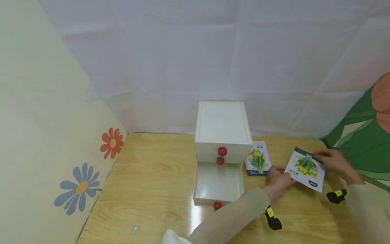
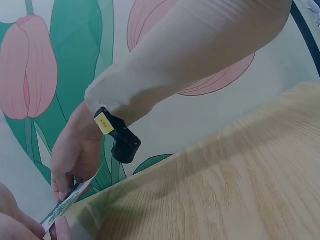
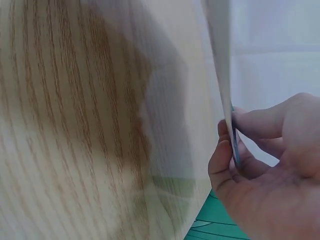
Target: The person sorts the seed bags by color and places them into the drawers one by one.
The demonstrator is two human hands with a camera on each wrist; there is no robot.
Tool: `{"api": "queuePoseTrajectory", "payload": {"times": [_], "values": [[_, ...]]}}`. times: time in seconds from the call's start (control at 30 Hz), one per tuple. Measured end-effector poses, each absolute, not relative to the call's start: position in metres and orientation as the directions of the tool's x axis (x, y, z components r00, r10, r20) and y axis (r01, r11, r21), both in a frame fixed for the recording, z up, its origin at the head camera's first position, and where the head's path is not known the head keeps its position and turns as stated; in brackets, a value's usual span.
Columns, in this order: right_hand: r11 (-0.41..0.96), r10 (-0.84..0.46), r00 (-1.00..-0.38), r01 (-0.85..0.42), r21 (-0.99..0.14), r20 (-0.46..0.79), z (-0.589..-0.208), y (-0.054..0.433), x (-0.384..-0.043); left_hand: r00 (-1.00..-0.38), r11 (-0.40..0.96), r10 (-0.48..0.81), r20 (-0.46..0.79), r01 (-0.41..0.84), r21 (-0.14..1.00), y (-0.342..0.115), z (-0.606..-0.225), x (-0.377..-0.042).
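Note:
A white seed packet (image 1: 305, 168) with a leafy, yellow-flowered plant printed on it is held tilted above the right side of the table. My left hand (image 1: 278, 182) pinches its left edge, and my right hand (image 1: 335, 163) grips its upper right edge. Seen from the right wrist, the packet (image 3: 223, 65) is edge-on between the thumb and curled fingers of my right hand (image 3: 270, 160). In the left wrist view both hands meet at the packet (image 2: 67, 202). Another such packet (image 1: 257, 159) lies on the table just left of my left hand.
A white drawer cabinet (image 1: 223, 122) with red knobs stands at the back centre. Its bottom drawer (image 1: 218, 183) is pulled out, with no contents visible. My left forearm passes beside the drawer's front right corner. A flowered wall (image 1: 88, 101) borders the wooden table (image 1: 146, 176) on the left.

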State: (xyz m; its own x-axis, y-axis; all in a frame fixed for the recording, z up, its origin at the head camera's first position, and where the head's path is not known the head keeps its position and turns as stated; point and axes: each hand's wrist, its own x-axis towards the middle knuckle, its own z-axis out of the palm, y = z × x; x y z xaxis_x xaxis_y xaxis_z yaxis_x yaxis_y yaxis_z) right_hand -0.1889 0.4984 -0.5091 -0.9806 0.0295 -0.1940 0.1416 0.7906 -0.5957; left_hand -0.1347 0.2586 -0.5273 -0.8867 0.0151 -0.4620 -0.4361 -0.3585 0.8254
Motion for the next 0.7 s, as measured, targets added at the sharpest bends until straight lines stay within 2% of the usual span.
{"api": "queuePoseTrajectory", "payload": {"times": [0.3, 0.53, 0.7], "values": [[0.766, 0.072, -0.965, 0.215, -0.606, -0.251, -0.503, 0.497, -0.169, -0.895, -0.368, 0.070, -0.440, -0.433, 0.823, 0.246, -0.524, -0.126], [0.741, 0.069, -0.982, 0.168, -0.650, -0.175, -0.502, 0.496, -0.153, -0.905, -0.334, 0.119, -0.408, -0.424, 0.842, 0.229, -0.519, -0.125], [0.705, 0.061, -0.983, 0.166, -0.689, -0.174, -0.500, 0.495, -0.144, -0.902, -0.297, 0.160, -0.401, -0.432, 0.852, 0.217, -0.514, -0.126]]}}
